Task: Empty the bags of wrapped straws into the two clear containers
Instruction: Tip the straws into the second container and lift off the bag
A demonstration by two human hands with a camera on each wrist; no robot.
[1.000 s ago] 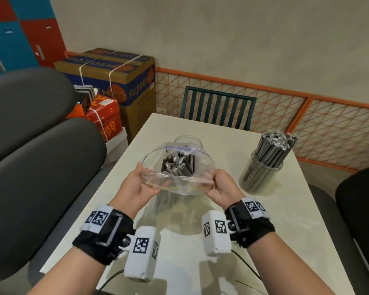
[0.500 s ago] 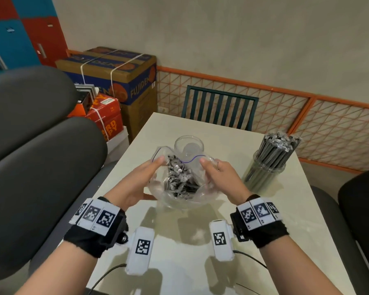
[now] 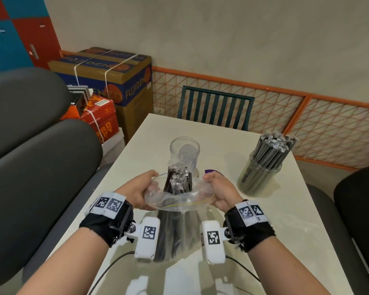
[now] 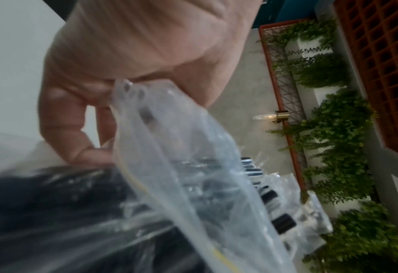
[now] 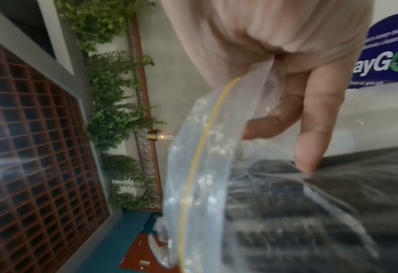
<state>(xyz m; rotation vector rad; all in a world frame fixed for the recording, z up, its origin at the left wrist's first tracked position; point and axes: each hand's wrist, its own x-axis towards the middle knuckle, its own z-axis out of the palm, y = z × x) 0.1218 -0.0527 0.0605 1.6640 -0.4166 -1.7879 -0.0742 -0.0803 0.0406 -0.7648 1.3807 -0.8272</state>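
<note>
A clear plastic bag stands upright on the table, its mouth rolled down. A bundle of dark wrapped straws pokes out of it. My left hand grips the bag's left rim, and my right hand grips the right rim. In the wrist views the bag is pinched in curled fingers, with the dark straws inside. An empty clear container stands just behind the bag. A second clear container, packed with straws, stands at the right.
The white table runs away from me, with cables at its near edge. Dark padded chairs flank it on both sides, and a teal slatted chair is at the far end. Cardboard boxes are stacked by the wall.
Both hands pulled the bag's mouth outward and down. The rim has slid lower along the straw bundle, so the straw tops now stand exposed above it.
</note>
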